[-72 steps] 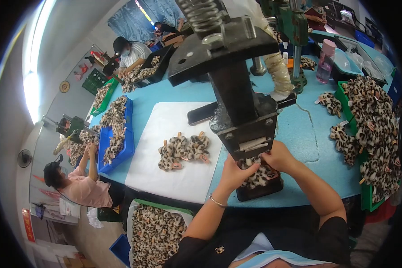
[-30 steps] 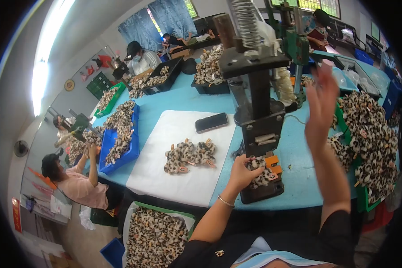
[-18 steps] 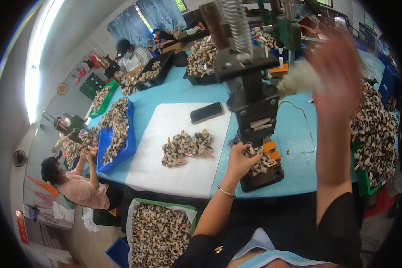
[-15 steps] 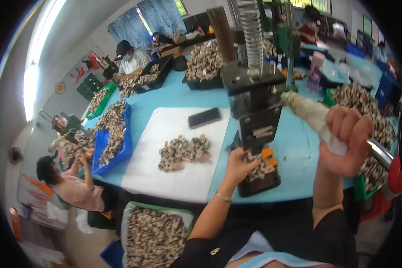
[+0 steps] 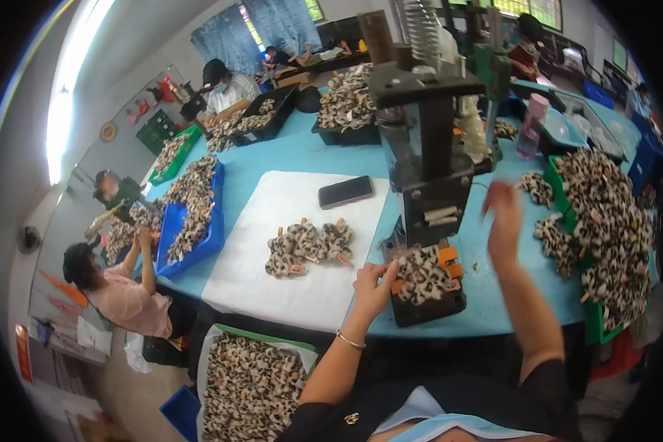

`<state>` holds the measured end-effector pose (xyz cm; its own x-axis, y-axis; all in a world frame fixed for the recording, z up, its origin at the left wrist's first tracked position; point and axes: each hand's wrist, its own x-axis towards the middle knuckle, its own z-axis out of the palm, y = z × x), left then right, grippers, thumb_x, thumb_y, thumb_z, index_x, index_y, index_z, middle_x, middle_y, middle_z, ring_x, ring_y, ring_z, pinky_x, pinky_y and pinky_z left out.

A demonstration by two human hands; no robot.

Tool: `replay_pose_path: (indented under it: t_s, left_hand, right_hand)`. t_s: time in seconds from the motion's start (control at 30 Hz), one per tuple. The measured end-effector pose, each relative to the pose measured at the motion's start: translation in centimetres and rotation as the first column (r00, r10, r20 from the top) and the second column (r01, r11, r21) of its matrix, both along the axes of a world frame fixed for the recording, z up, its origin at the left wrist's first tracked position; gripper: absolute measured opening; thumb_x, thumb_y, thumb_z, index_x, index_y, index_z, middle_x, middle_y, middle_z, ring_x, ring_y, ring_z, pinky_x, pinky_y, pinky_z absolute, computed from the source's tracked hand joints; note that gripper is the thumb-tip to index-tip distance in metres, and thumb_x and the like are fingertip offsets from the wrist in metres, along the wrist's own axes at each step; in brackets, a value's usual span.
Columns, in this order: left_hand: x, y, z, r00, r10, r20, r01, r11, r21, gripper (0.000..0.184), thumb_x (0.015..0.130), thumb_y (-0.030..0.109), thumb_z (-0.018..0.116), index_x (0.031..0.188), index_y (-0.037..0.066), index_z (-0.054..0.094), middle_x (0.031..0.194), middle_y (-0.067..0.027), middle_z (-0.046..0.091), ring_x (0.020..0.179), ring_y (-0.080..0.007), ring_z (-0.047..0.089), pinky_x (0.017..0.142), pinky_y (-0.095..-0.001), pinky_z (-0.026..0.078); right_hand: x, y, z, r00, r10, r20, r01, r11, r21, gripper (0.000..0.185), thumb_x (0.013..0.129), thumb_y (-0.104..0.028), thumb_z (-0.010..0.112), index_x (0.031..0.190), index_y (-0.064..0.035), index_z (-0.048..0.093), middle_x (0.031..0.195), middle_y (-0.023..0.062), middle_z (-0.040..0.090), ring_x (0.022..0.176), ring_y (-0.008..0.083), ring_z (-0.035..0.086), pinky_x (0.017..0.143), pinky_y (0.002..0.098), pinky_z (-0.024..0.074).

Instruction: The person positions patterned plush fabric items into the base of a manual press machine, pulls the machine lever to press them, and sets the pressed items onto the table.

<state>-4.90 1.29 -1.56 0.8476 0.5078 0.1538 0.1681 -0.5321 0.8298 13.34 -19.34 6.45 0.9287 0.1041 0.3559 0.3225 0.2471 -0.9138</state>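
On black base (image 5: 436, 311): fluffy spotted plush (image 5: 423, 274), left hand (image 5: 372, 292) at edge.

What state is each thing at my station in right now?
Left hand: fingertips at the near plush's left edge; grip unclear
Right hand: raised, blurred, nothing visibly held
Near plush: lying on the black base
Phone: flat, screen dark
Plush cluster: lying on the white sheet
Blue tray: partly filled, some floor showing
Right green crate: heaped above its rim
Bottle: upright, capped
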Motion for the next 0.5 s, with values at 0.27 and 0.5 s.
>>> replay_pose_path:
  t_s: [0.27, 0.5]
  left_hand:
    - [1.6, -1.8, 2.3, 0.982, -0.158, 0.108, 0.184, 0.623, -0.760, 0.022, 0.099, 0.021, 0.060, 0.108, 0.001, 0.061, 0.099, -0.0022, 0.061, 0.087, -0.0089, 0.056, 0.076, -0.0235, 0.045]
    - [-0.8, -4.2, 4.8, 0.919, -0.149, 0.364, 0.379, 0.580, -0.721, 0.016, 0.090, 0.002, 0.068, 0.095, 0.007, 0.053, 0.097, -0.0002, 0.060, 0.088, -0.0078, 0.057, 0.079, -0.0229, 0.046]
  right_hand:
    - [-6.3, 1.9, -3.6, 0.833, 0.406, -0.375, -0.534, 0.768, -0.354, 0.016, 0.089, -0.014, 0.067, 0.096, 0.0001, 0.064, 0.074, 0.0008, 0.060, 0.066, 0.0156, 0.057, 0.061, 0.0337, 0.0479]
    - [-10.0, 0.6, -3.8, 0.916, 0.353, 0.191, -0.277, 0.901, -0.334, 0.027, 0.077, -0.010, 0.077, 0.099, -0.0001, 0.064, 0.082, 0.0102, 0.061, 0.072, 0.0274, 0.060, 0.071, 0.0347, 0.0489]
